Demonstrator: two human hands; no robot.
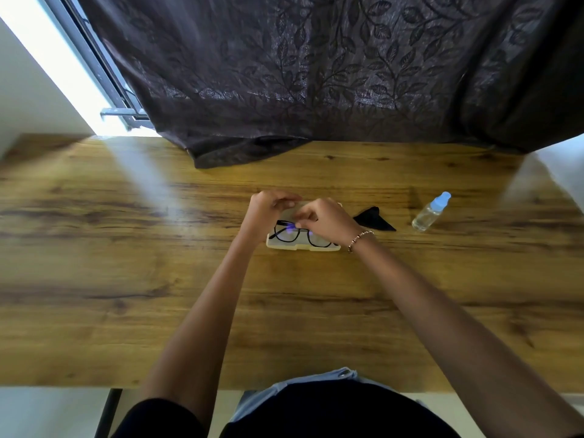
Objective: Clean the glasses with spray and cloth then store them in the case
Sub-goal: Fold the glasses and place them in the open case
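Glasses (292, 233) inside open case (300, 246); fingers (301, 216) of both hands curled on its clear lid, just above glasses.

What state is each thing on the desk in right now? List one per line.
glasses: lying inside the case
case: open, clear lid held up
left hand: on the lid
right hand: on the lid
cloth: crumpled, lying loose
spray bottle: capped, untouched
curtain: drawn, hem on the desk

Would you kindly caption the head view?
Both hands at the clear case holding black glasses.
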